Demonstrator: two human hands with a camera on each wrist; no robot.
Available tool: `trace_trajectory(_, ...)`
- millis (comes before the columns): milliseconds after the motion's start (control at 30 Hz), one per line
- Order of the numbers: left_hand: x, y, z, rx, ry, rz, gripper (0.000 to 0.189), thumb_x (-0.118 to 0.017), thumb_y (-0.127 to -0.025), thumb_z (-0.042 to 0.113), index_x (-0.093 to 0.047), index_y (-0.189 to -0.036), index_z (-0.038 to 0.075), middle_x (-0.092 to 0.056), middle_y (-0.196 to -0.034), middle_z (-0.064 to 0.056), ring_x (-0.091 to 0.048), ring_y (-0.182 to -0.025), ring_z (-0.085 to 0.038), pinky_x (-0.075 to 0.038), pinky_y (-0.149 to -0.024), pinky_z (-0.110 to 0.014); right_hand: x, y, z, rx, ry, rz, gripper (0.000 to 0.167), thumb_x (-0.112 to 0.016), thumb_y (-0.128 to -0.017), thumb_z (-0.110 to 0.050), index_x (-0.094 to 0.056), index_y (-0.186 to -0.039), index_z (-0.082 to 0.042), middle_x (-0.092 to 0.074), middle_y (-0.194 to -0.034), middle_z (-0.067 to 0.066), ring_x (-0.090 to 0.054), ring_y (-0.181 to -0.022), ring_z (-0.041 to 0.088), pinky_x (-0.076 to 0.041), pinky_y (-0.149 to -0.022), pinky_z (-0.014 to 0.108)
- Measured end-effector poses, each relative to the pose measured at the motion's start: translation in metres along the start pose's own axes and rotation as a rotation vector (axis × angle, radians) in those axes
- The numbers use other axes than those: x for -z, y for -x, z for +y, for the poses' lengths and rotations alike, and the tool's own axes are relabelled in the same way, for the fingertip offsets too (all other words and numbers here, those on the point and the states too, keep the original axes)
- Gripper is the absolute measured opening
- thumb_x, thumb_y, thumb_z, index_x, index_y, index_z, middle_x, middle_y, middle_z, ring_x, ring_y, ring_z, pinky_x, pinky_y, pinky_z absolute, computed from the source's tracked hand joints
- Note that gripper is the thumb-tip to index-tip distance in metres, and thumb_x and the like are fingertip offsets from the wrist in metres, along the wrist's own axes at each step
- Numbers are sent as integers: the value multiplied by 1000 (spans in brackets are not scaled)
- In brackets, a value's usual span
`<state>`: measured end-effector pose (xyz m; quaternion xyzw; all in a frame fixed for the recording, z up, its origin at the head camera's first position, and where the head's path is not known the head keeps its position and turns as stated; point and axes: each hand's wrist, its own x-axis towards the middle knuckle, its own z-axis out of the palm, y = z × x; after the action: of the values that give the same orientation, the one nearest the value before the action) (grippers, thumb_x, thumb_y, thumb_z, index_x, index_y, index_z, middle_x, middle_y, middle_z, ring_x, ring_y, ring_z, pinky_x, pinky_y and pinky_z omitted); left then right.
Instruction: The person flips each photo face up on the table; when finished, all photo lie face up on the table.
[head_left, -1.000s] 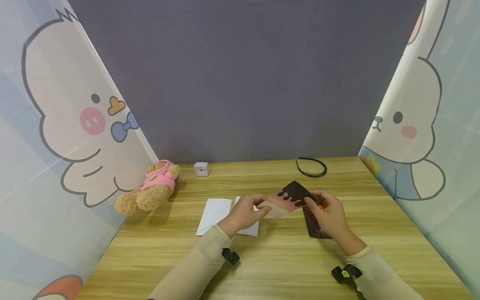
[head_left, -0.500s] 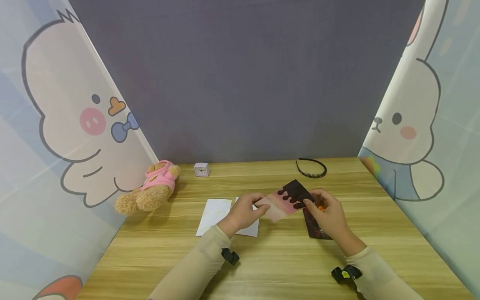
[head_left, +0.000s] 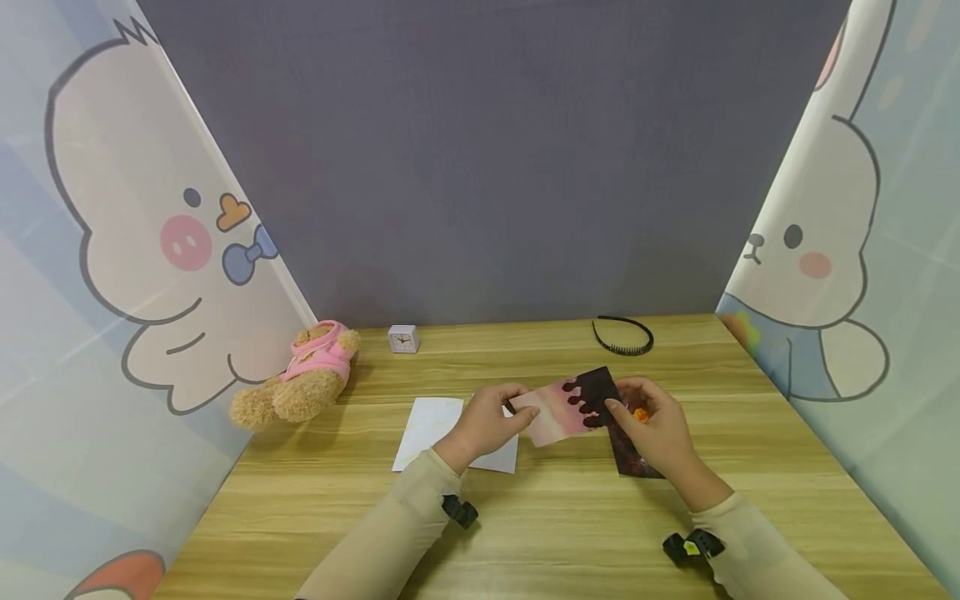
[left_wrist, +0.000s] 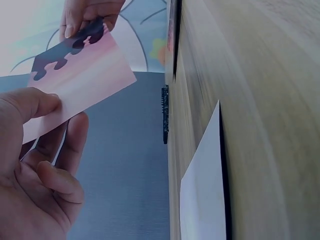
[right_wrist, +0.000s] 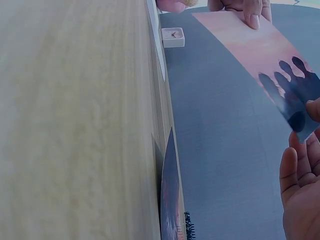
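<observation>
Both hands hold one photo print (head_left: 557, 410) above the table, with a pink sky and dark silhouettes on it. My left hand (head_left: 487, 423) pinches its pale end, thumb on the printed face; the left wrist view shows fingers behind the print (left_wrist: 95, 75). My right hand (head_left: 660, 427) pinches the dark end between thumb and fingers. Below the right hand lies a dark print (head_left: 633, 457) with an orange spot, partly covered. A white card (head_left: 426, 432) lies left of the left hand, and a second white card (head_left: 501, 460) is partly hidden under that hand.
At the back left are a plush bear (head_left: 311, 375) in a pink hoodie and a small white clock (head_left: 403, 338). A black toothed headband (head_left: 630, 349) lies at the back right. A grey panel (head_left: 480, 167) rises behind the wooden table (head_left: 540, 533).
The held print has turned slightly clockwise in the head view, its dark end tipping down to the right. Both hands stay in nearly the same place, still pinching it.
</observation>
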<state>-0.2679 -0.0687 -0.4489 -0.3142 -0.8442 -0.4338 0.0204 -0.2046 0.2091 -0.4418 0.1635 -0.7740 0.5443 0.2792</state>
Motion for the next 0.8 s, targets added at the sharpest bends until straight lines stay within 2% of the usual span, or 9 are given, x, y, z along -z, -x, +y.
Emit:
trace_trajectory(300, 1, -1, 1, -23, -11, 19, 15, -71, -103, 29, -67, -89, 26, -63, -82, 12, -59, -80, -9, -46, -58, -27, 0, -2, 0, 9, 17, 6, 21, -74, -90, 13, -68, -110, 8, -62, -88, 15, -56, -73, 20, -48, -63, 24)
trace_trajectory(500, 1, -2, 1, -43, -13, 29, 21, -72, -102, 29, -64, -85, 23, -60, -77, 9, -56, -72, -10, -43, -57, -26, 1, -2, 2, 17, 41, 2, 26, -75, -90, 13, -68, -114, 7, -64, -90, 15, -57, -76, 18, -49, -64, 22)
trace_trajectory(733, 1, -2, 0, -61, -15, 40, 39, -73, -102, 33, -50, -75, 17, -58, -73, 7, -52, -66, -11, -39, -57, -25, 1, -2, 1, 38, 53, -23, 27, -75, -89, 14, -71, -113, 2, -70, -95, 16, -59, -79, 16, -48, -65, 21)
trace_trajectory(800, 0, -2, -1, -67, -8, 43, 37, -72, -102, 33, -51, -75, 18, -57, -72, 6, -52, -66, -12, -39, -56, -25, 1, -1, 1, 50, 58, -29, 26, -75, -88, 15, -72, -111, 2, -71, -94, 17, -59, -78, 16, -48, -65, 21)
